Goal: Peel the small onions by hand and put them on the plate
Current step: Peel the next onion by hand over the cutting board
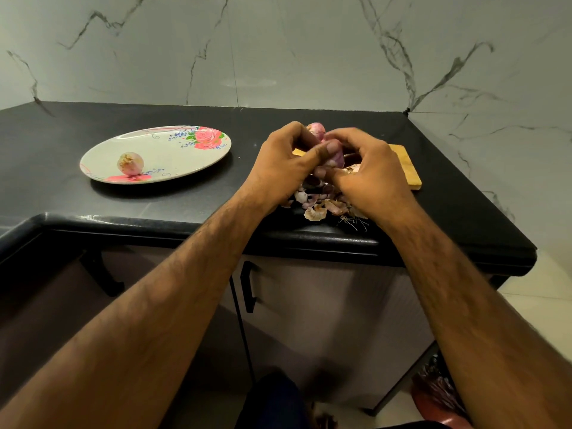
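Both hands meet over the right part of the black counter. My left hand (289, 156) and my right hand (368, 168) grip a small purple onion (335, 157) between their fingers, mostly hidden by them. Another pink onion (317, 129) shows just behind my left hand's fingers; whether it lies on the board or is held I cannot tell. A heap of loose onion skins (322, 205) lies on the counter under the hands. To the left stands an oval floral plate (173, 150) with one peeled pale onion (130, 164) on its near-left part.
A wooden chopping board (405, 171) lies under and behind my right hand. The counter's front edge (185, 226) runs close below the skins. Cabinet doors with black handles (247, 286) are beneath. A marble wall rises behind.
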